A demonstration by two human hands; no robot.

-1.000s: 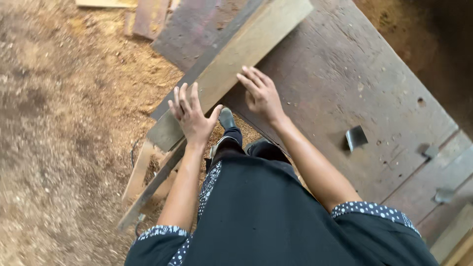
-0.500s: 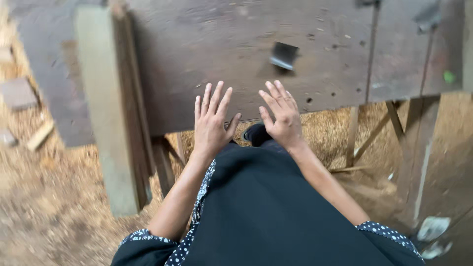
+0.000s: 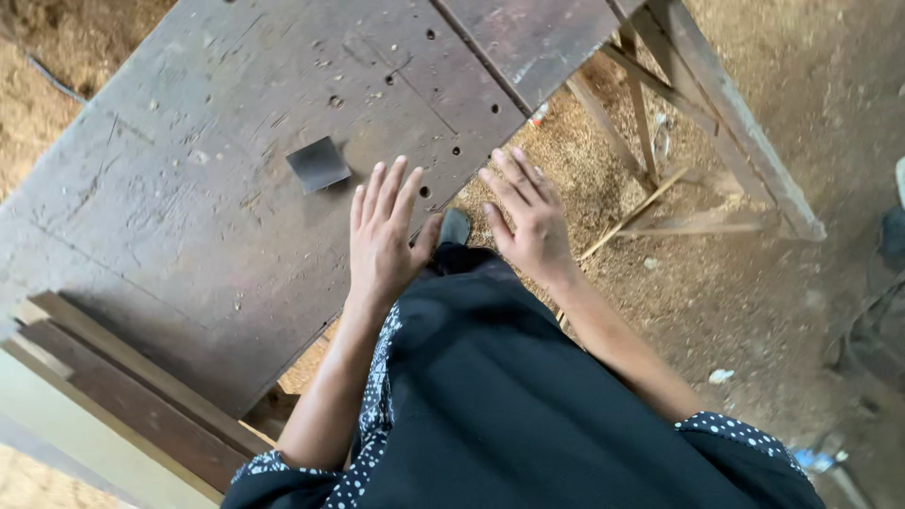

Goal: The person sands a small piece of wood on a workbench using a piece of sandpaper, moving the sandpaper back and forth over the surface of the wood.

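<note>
Both hands are seen spread flat and empty — nothing is gripped. The left hand (image 3: 385,238) is held over the near edge of the bench (image 3: 189,188), fingers fanned, palm down; whether the wood is actually touched cannot be told. The right hand (image 3: 528,215) is held just off the bench edge, above the sawdust floor (image 3: 754,283), fingers open and loose.

A change is noted against the earlier views: a second ago both hands were laid on a pale plank at the bench edge. That plank has now been let go — it is found well off to the left of the left hand, low in the frame, beside darker boards (image 3: 123,386). The view has swung too, so the bench now lies at a slant.

Just ahead of the left fingertips, a small dark square plate (image 3: 318,163) is lying flat on the bench, apart from the hand. Between the two wrists a shoe tip (image 3: 455,226) is glimpsed. Beyond the right hand, the bench's trestle legs (image 3: 679,123) are seen.
</note>
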